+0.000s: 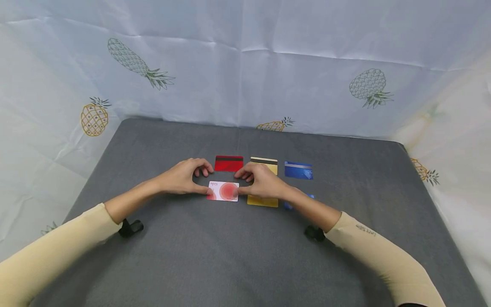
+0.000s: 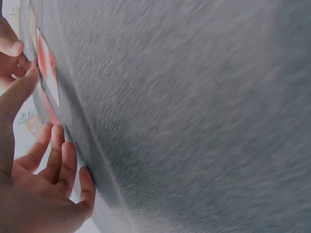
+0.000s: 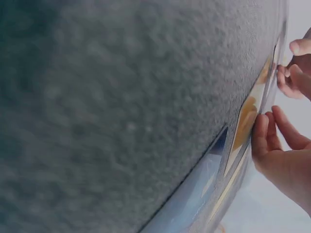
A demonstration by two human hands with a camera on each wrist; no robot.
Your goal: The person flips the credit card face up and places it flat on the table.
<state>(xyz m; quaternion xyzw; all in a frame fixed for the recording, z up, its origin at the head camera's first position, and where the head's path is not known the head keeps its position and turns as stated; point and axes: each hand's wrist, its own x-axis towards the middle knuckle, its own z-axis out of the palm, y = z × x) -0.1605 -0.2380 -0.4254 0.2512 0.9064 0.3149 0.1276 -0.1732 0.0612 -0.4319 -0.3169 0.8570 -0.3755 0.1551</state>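
A white card with red circles [image 1: 223, 191] lies in the front row on the grey table. At its left end is the thumb of my left hand [image 1: 188, 177], touching or nearly so; the other fingers bend loosely behind it. My right hand [image 1: 264, 181] has its thumb at the card's right end, and its fingers reach toward a red card [image 1: 229, 163] in the back row. Under the right hand lie a gold card [image 1: 264, 202] in front and a pale gold card [image 1: 272, 167] behind, both partly hidden. Both wrist views show the fingers spread apart from the thumbs.
A blue card [image 1: 298, 170] lies at the back row's right end. Another blue card [image 1: 310, 197] is mostly hidden beneath my right forearm. A pineapple-print curtain [image 1: 238, 85] hangs behind the grey table [image 1: 230, 256].
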